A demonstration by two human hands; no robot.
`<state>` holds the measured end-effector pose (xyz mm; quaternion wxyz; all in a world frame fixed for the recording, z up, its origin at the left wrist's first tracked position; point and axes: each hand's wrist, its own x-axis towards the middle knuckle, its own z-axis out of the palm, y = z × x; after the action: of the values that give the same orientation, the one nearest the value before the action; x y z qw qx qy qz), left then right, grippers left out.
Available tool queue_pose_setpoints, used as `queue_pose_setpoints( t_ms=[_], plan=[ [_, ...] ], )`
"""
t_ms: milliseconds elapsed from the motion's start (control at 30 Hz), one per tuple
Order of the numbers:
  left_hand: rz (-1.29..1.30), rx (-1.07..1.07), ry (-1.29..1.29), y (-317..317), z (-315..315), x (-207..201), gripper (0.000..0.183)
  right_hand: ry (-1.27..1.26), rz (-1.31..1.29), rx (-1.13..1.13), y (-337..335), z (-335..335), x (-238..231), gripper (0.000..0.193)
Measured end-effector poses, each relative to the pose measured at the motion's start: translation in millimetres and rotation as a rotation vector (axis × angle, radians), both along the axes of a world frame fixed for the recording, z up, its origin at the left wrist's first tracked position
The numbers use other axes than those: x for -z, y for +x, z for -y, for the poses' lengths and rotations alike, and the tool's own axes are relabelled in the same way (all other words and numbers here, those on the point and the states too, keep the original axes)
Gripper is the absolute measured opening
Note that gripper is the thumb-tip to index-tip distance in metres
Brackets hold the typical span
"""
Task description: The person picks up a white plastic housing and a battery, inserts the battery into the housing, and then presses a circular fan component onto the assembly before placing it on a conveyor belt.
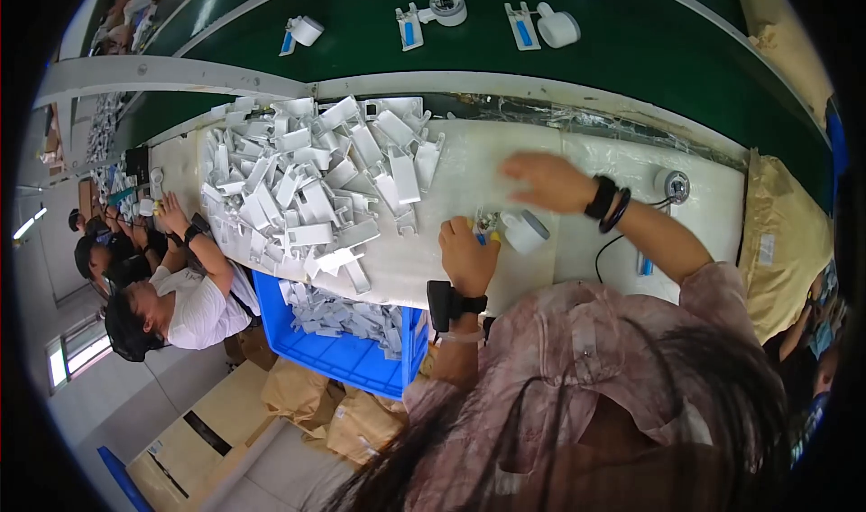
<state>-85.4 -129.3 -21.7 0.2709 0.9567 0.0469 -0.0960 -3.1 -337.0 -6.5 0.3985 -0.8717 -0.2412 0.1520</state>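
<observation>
My left hand [469, 258] is closed at the near edge of the table, its fingers on a small white device part with a blue cylinder [481, 239]. Against that part lies a white round-headed unit [527, 231], its grey face tilted to the right. Beyond it my right hand [546, 182] hangs over the table, smeared by motion; its fingertips point left and I cannot make out anything in them. A big heap of white plastic covers [311, 178] lies to the left of both hands.
A blue crate [352, 368] of grey-white parts stands below the table's left side. Another round unit [673, 185] with a black cable lies right. Several devices, one a white round unit [559, 28], sit on the green conveyor [631, 34]. A co-worker [189, 304] is at left; a yellow sack [787, 241] at right.
</observation>
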Motion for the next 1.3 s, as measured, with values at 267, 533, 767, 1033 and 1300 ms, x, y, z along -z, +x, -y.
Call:
queue_pose_setpoints(
  t_ms=[267, 533, 767, 1033, 1300],
  plan=[
    [-0.230, 0.003, -0.216, 2, -3, -24, 0.037, 0.244, -0.319, 0.011, -57, -25, 1, 0.026],
    [-0.118, 0.199, -0.517, -21, 3, -59, 0.037, 0.595, -0.553, 0.065, -97, -3, -18, 0.028],
    [-0.263, 0.217, -0.692, -37, 22, -117, 0.039, 0.640, -0.058, 0.006, -127, 18, -34, 0.022],
    [-0.014, 0.477, -0.322, -50, 27, -143, 0.044, 0.288, 0.233, 0.269, -172, 36, -85, 0.014],
    [-0.417, 0.129, -1.283, -75, 52, -139, 0.032, 0.405, 0.583, 0.528, -185, 39, -97, 0.016]
  ],
)
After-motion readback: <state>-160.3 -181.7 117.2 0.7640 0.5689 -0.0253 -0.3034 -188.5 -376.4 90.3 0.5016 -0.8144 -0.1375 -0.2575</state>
